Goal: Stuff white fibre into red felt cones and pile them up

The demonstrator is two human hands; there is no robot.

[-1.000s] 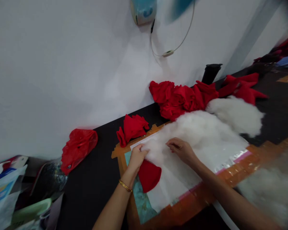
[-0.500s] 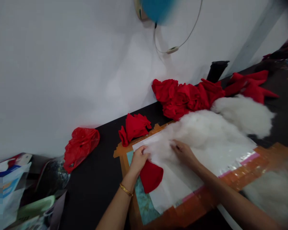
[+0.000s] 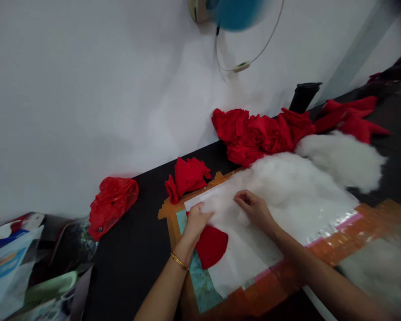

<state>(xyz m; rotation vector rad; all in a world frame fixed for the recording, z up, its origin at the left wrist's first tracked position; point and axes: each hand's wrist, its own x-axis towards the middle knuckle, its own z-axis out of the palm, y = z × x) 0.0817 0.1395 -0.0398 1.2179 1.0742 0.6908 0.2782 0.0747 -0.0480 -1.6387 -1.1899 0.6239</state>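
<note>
My left hand (image 3: pixel 198 220), with a gold bangle at the wrist, is closed on a red cloth piece (image 3: pixel 212 247) that hangs below its fingers over a white sheet (image 3: pixel 250 258). White fluff lies against the left thumb and fingertips. To the right, my right hand (image 3: pixel 252 206) has its thumb and index finger pinched together at the edge of the white stuffing (image 3: pixel 287 178). Whether anything sits between those fingertips is too small to tell.
Red cloth pieces (image 3: pixel 260 136) are heaped behind the stuffing, and a smaller red pile (image 3: pixel 189 176) is left of them. A red plastic bag (image 3: pixel 112 203), a black cup (image 3: pixel 304 97) and more fluff (image 3: pixel 344 160) also stand or lie on the black table (image 3: pixel 130 263).
My right hand has shifted slightly left and up, its fingertips now drawn together. My left hand has turned a little, its thumb stretching further right over the fluff.
</note>
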